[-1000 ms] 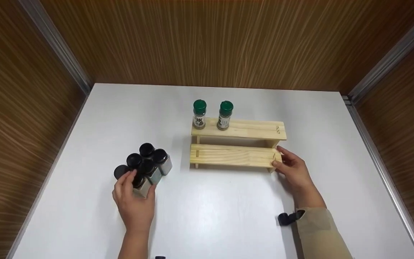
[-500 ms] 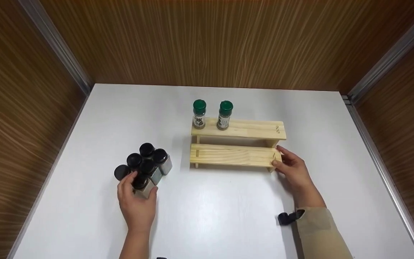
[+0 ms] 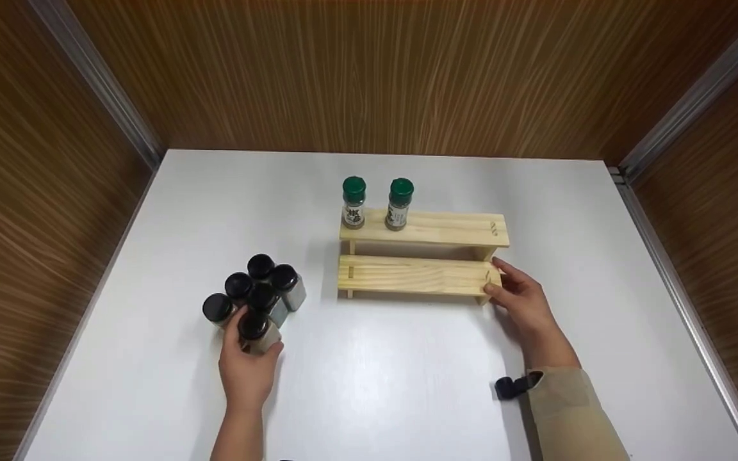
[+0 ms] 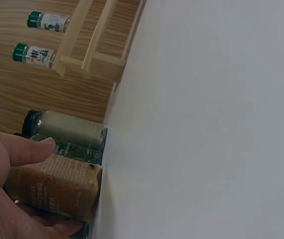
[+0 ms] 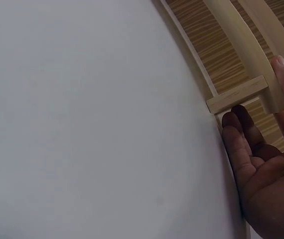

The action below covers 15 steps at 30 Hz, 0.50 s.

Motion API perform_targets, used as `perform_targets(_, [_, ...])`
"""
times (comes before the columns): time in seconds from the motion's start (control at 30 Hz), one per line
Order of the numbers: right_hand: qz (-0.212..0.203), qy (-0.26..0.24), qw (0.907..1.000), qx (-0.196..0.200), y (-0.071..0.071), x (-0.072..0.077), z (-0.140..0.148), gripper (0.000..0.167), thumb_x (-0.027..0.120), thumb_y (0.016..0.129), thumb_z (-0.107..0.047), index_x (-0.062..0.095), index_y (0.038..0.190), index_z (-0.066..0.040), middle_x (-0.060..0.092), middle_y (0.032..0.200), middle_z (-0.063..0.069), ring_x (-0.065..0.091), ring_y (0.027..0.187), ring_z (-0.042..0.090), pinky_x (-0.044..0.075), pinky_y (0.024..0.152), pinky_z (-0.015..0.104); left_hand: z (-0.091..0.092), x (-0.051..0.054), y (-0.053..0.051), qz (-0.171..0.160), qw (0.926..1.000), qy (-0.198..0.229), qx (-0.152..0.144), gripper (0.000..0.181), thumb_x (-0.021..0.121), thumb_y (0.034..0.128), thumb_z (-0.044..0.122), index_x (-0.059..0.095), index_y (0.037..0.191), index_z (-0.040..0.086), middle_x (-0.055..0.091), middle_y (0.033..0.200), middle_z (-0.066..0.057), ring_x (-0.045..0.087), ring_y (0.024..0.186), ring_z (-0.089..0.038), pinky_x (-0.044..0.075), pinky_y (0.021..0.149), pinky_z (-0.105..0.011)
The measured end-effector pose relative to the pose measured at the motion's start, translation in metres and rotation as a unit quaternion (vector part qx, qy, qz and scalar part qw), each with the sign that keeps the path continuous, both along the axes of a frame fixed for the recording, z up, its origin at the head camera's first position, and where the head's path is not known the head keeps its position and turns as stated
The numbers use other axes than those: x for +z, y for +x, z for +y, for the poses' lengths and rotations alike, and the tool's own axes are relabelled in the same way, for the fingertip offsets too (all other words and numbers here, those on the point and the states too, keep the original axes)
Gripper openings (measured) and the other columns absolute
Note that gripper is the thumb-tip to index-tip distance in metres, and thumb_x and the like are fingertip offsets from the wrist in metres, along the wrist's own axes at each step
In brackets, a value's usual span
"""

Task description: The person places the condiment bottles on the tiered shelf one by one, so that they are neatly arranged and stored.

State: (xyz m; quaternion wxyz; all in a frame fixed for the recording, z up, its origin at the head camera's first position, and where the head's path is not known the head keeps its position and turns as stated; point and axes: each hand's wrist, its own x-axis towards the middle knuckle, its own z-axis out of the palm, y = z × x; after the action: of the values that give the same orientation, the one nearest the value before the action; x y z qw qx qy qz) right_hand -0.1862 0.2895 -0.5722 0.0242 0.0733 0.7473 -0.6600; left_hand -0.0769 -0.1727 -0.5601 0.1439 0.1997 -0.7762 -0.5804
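Note:
My left hand (image 3: 247,376) grips the nearest black-capped seasoning jar (image 3: 255,328), thumb on one side and fingers on the other. In the left wrist view this jar (image 4: 57,186) shows brownish-orange contents and printed lettering. Several more black-capped jars (image 3: 261,298) stand packed just beyond it. My right hand (image 3: 526,310) holds the right end of a two-step wooden rack (image 3: 407,276), its thumb on the lower shelf. On the upper shelf's left half stand two green-capped spice bottles, one at the end (image 3: 354,203) and another beside it (image 3: 398,205).
A white tabletop (image 3: 382,378) lies under everything. Wood-grain panels (image 3: 369,77) rise at the back and both sides. A small black device (image 3: 513,387) sticks out from the right sleeve cuff.
My left hand has shifted slightly right and toward me, its fingers now down around the nearest jar, which has moved a little away from the others. The right hand keeps its hold.

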Motion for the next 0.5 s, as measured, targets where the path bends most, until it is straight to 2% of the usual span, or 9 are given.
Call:
perform_targets(0.17, [0.003, -0.004, 1.0, 0.002, 0.0, 0.0, -0.001, 0.066, 0.073, 0.097, 0.003, 0.047, 0.157, 0.0, 0.066, 0.119, 0.011, 0.069, 0.095, 0.011, 0.06, 0.082, 0.027, -0.002, 0.0, 0.0, 0.009, 0.9998, -0.003, 0.015, 0.072, 0.081, 0.0801, -0.014, 0.059, 0.146, 0.004, 0.058, 0.149, -0.021, 0.06, 0.13, -0.039, 0.051, 0.105, -0.039])
perform_targets(0.23, [0.004, -0.005, 1.0, 0.004, 0.0, -0.001, -0.001, 0.066, 0.074, 0.097, 0.003, 0.047, 0.157, 0.001, 0.066, 0.118, 0.011, 0.069, 0.095, 0.011, 0.06, 0.081, 0.027, -0.003, 0.002, 0.001, 0.004, 0.9998, -0.006, 0.016, 0.071, 0.083, 0.0799, -0.013, 0.061, 0.145, 0.005, 0.06, 0.147, -0.021, 0.062, 0.128, -0.038, 0.052, 0.103, -0.037])
perform_targets(0.43, [0.004, -0.002, 0.9999, 0.013, 0.0, -0.001, 0.001, 0.068, 0.076, 0.098, -0.002, 0.045, 0.158, -0.001, 0.066, 0.12, 0.01, 0.069, 0.096, 0.011, 0.059, 0.082, 0.026, -0.008, 0.012, 0.005, 0.006, 0.9998, -0.02, 0.006, 0.071, 0.085, 0.0817, -0.009, 0.059, 0.146, 0.005, 0.062, 0.143, -0.025, 0.061, 0.128, -0.04, 0.052, 0.102, -0.055])
perform_targets(0.5, [0.003, 0.0, 0.9999, 0.012, 0.0, -0.002, 0.001, 0.068, 0.076, 0.098, -0.002, 0.045, 0.159, -0.001, 0.065, 0.122, 0.012, 0.069, 0.097, 0.011, 0.059, 0.082, 0.026, -0.01, 0.016, 0.006, 0.013, 0.9995, -0.03, 0.004, 0.07, 0.085, 0.0824, -0.008, 0.058, 0.146, 0.004, 0.064, 0.141, -0.024, 0.062, 0.127, -0.04, 0.053, 0.1, -0.056])
